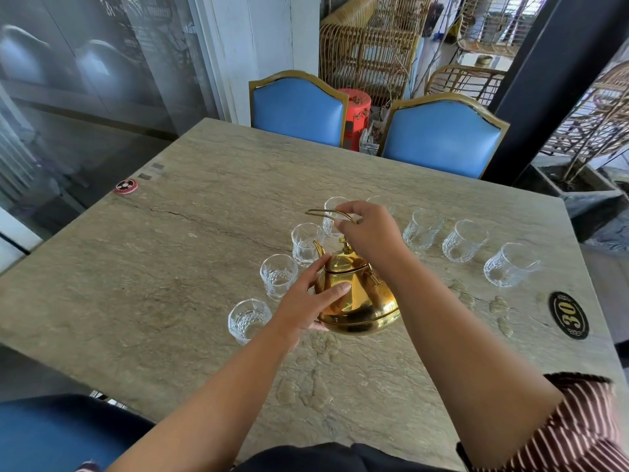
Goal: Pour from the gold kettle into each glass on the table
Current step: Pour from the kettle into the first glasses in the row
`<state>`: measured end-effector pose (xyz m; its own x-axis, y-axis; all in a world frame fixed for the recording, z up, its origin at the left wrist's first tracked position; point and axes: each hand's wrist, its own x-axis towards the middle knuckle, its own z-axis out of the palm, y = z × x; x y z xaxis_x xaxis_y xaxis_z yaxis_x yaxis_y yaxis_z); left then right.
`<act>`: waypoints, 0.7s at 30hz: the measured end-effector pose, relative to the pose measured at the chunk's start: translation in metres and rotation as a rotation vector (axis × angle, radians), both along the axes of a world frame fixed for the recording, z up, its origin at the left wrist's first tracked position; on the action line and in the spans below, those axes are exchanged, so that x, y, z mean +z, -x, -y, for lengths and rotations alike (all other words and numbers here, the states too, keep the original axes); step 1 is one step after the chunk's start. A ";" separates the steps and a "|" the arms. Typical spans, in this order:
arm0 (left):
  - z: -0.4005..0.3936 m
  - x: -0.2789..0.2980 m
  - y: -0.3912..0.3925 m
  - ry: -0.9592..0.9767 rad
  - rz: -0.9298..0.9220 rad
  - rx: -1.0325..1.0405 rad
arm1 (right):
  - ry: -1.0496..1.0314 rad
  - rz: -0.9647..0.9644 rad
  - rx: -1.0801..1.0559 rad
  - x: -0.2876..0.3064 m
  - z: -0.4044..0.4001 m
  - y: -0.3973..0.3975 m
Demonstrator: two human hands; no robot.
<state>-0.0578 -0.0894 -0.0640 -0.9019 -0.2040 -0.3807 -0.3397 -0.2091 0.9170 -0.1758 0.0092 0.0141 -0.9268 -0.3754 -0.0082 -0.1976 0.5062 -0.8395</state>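
So the gold kettle (357, 301) is sitting about mid-table, a bit toward the near side, with its lid on and the spout (319, 248) pointing away toward the far left. Can't see inside it, so no idea how full it is. The wire handle (332, 214) is swung up over the top.

The right hand (371, 233) is above the kettle with fingers curled round the handle, pinching it from the right end. The left hand (311, 299) is pressed flat-ish against the left side of the kettle body, fingers spread and loosely open, thumb lying across the front of it, not really wrapped around anything.

Glasses: I count eight, all clear cut-pattern tumblers, laid out in an arc around the far side of the kettle. Going from near left: one (248, 320) just beside the left wrist, one (278, 275) behind the left hand, one (306, 243) right by the spout, one (335, 214) partly behind the handle, one (381, 201) mostly hidden behind the right hand, then three out to the right (422, 229), (464, 240), (510, 264). The ones I can see properly all look empty to me.

All of this is on a stone-look table (204, 267). There's a black oval plaque (569, 314) reading 30 at the right edge, a small red round disc (125, 186) at the far left corner, and two blue chairs (297, 109), (442, 137) pushed in on the far side.
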 end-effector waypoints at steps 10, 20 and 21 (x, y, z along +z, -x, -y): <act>-0.012 -0.017 0.000 0.144 -0.047 -0.003 | 0.184 0.154 -0.045 -0.017 -0.026 -0.016; -0.022 -0.019 0.021 0.318 -0.114 -0.056 | 0.387 0.208 -0.150 -0.022 -0.046 -0.005; -0.022 -0.018 0.026 0.319 -0.114 -0.068 | 0.384 0.202 -0.156 -0.020 -0.047 0.000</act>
<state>-0.0843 -0.0673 -0.0815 -0.9508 -0.2339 -0.2030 -0.2342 0.1139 0.9655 -0.1754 0.0558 -0.0061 -0.9666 -0.2428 -0.0819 0.0430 0.1614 -0.9859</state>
